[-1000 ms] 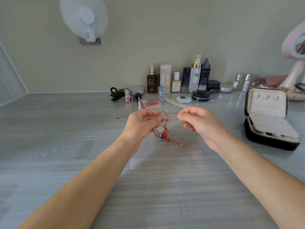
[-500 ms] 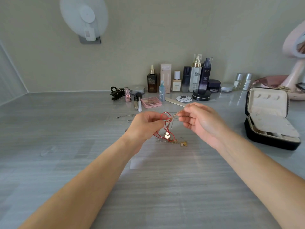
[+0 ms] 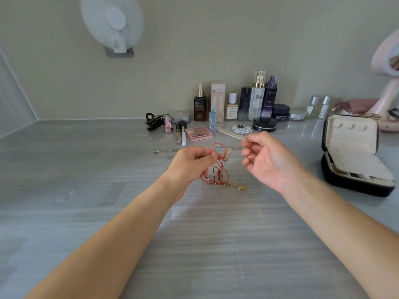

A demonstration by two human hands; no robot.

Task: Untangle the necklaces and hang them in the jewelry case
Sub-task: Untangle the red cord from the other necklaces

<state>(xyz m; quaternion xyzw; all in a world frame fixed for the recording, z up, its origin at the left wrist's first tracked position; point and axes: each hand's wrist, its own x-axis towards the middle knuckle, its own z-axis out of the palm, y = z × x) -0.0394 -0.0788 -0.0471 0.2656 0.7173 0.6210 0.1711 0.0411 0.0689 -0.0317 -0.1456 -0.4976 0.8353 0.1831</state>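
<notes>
Stretching across the whole view, a grey streaked worktop (image 3: 86, 169) is seen running back to a pale wall, on which a round white fan (image 3: 112, 22) is mounted at the upper left. At the right edge an open black jewelry case (image 3: 354, 154) with a cream lining is set on the worktop, its lid upright, well apart from the hands. Along the back a row of cosmetic bottles (image 3: 257, 100) is lined up, with a pink palette (image 3: 198, 133) and a black hair claw (image 3: 154, 124) in front of it. Both bare forearms are extended from the bottom corners toward the middle. The left hand (image 3: 190, 165) is closed, its fingers pinched on the red cord of the tangled necklaces (image 3: 216, 169), which are lifted partly above the surface. The right hand (image 3: 267, 160) is turned palm up, its fingertips narrowed on a thin gold chain (image 3: 234, 148) drawn taut from the knot. Below the tangle, small gold pendants (image 3: 240, 187) are left lying on the worktop.
</notes>
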